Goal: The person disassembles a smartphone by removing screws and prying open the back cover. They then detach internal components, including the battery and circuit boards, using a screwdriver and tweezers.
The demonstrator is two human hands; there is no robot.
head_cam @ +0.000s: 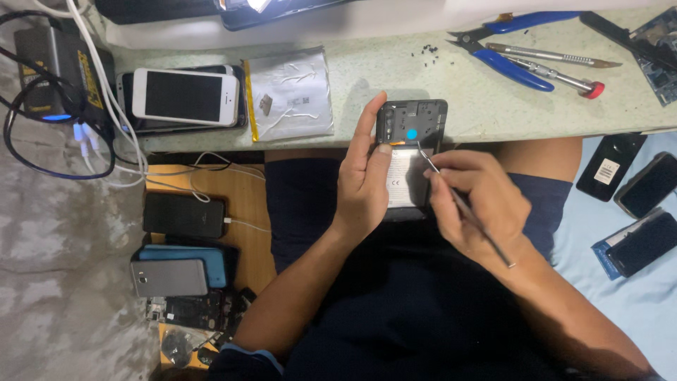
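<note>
The right hand (479, 204) pinches a thin metal tool (462, 204) like a pen, tip set just under the opened phone's (411, 152) top frame — best worked with light, shallow levering. The left hand (363, 176) clamps the phone steady above the lap, at the counter (395, 77) edge — pliers (504, 42) lie beyond.

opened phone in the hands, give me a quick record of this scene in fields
left hand: left hand grips the opened phone, back cover off
right hand: right hand holds a thin metal tool, tip near the phone's upper part
bench: green bench top with blue-handled cutters, white phone, plastic bag
loose screws: small black bits
</note>
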